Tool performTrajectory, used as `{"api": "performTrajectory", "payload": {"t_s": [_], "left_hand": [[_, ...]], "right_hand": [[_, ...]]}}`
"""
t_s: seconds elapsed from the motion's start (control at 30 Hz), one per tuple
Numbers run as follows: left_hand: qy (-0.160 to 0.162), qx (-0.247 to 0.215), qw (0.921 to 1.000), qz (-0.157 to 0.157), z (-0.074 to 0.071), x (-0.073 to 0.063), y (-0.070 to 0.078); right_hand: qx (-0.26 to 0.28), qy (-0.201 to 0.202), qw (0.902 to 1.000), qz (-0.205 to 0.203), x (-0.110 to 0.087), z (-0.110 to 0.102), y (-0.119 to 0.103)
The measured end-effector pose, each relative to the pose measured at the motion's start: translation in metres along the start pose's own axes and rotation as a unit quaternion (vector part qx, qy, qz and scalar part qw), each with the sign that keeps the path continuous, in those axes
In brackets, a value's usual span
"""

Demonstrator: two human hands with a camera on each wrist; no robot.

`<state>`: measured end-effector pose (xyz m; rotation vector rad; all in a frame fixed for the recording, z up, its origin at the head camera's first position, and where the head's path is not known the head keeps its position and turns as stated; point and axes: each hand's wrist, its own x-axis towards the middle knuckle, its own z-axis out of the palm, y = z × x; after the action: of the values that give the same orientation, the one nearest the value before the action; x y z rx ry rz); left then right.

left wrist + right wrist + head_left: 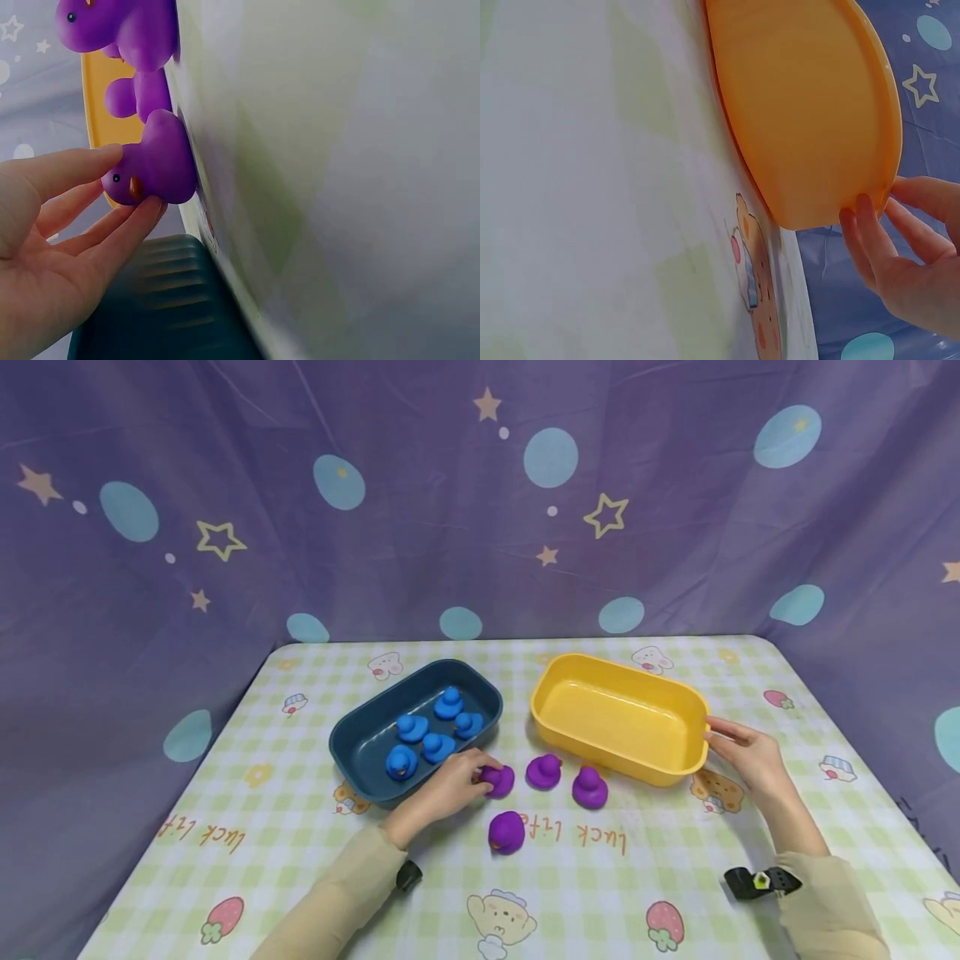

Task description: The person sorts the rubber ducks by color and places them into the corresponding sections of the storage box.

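Note:
With the thumb and fingers of my left hand (452, 783), I pinch a purple toy duck (500, 782) by its head, low on the cloth just in front of the dark teal bin. In the left wrist view this duck (166, 163) shows its eye and orange beak between the fingertips. My right hand (752, 758) grips the right end of a yellow bin (693, 760) at its rim; the right wrist view shows fingertips against the bin's outer wall (802, 120). The yellow bin holds nothing. Two purple ducks, one of them a duck (590, 787) at the right, sit before it.
Several blue ducks (412, 728) lie inside the dark teal bin (347, 760) at the left. Another purple duck (507, 832) stands nearer on the checked tablecloth (570, 893). A purple patterned curtain (420, 543) hangs behind the table.

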<state>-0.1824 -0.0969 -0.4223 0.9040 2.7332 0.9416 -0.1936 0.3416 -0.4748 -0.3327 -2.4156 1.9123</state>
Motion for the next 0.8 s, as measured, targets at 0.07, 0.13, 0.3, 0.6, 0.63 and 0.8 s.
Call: {"api": "performTrajectory", "payload": {"t_s": [0.07,0.13,0.3,0.6,0.63,0.8], "left_hand": [[0.004,0.004,1.0000,0.004,0.000,0.000,0.000],[0.007,0.009,0.9999,0.008,0.000,0.000,0.000],[0.016,0.015,0.9997,0.015,-0.001,0.002,0.003],[0.025,0.013,0.9995,0.014,-0.009,0.006,0.015],[0.027,0.011,0.9995,0.013,-0.011,0.006,0.017],[0.038,-0.004,0.9993,0.005,-0.015,0.009,0.022]], "right_hand": [[0.029,-0.005,0.9996,0.002,-0.001,0.001,-0.001],[0.050,-0.008,0.9987,0.007,-0.004,0.002,-0.004],[0.055,-0.005,0.9979,0.034,-0.017,0.007,-0.025],[0.130,0.000,0.9909,0.035,-0.013,0.006,-0.013],[0.130,0.001,0.9909,0.037,-0.014,0.006,-0.014],[0.107,0.011,0.9931,0.047,-0.017,0.009,-0.021]]}}
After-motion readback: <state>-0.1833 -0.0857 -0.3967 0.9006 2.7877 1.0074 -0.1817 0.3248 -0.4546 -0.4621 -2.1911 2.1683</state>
